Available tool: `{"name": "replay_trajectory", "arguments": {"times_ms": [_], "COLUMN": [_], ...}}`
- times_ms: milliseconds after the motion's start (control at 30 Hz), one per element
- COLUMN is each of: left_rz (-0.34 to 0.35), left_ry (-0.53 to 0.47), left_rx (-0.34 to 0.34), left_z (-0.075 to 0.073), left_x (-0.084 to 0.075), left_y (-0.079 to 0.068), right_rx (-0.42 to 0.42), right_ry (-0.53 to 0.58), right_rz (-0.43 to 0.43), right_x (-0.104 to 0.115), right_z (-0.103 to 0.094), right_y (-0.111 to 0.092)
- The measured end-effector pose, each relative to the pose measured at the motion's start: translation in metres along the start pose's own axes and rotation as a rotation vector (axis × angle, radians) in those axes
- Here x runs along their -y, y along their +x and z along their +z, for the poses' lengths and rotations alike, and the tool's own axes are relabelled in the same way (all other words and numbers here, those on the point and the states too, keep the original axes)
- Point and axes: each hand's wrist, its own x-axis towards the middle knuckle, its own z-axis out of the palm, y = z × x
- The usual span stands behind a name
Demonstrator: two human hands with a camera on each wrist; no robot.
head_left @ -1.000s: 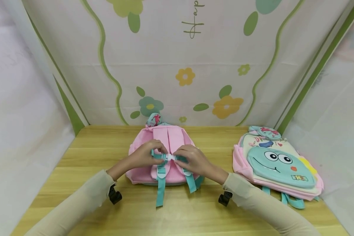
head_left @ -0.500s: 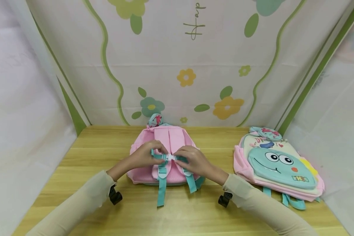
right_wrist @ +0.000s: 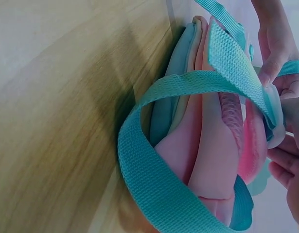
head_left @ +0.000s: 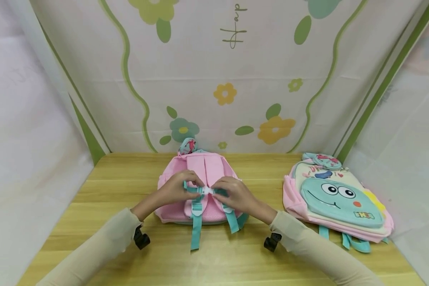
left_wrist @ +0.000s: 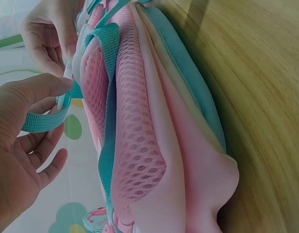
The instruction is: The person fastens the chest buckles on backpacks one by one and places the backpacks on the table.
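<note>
from where i stand, both hands work at one point. the left hand (head_left: 178, 187) pinches the near end of a white buckle (head_left: 207, 191) between thumb and fingers; the right hand (head_left: 236, 194) pinches the opposite end. the grips face each other, apparently to keep the buckle in line with its webbing. whether its halves are fully engaged cannot be told; the fingertips cover part of it.

teal webbing (left_wrist: 44, 121) loops back across the left hand's fingers, probably left slack so that it does not pull on the buckle.

the pink backpack (head_left: 197, 167) lies directly beneath and between both hands, back panel up. this position likely presents the straps to the fingers while the table (head_left: 214, 262) bears the weight. a strap tail (head_left: 196, 234) hangs below the left hand, toward the person, out of the grip.

a second backpack (head_left: 339, 210) lies to the right of the right hand, well apart, front face up; neither hand touches it, which seems to leave the right forearm room.
</note>
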Motion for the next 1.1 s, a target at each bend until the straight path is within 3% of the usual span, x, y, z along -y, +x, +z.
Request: {"name": "replay_trajectory", "arguments": {"times_ms": [467, 1100], "left_rz": [-0.006, 0.026], "left_ry": [-0.047, -0.010], "left_rx": [-0.015, -0.045], "left_z": [0.0034, 0.0049], "left_x": [0.0008, 0.0024], "left_y": [-0.0039, -0.0025], "right_rx": [0.027, -0.003], "right_ry": [0.062, 0.077], "right_rz": [0.091, 0.067], "right_x": [0.0028, 0.0034], "right_z": [0.0016, -0.0003], "right_y": [-0.0024, 0.0002]}}
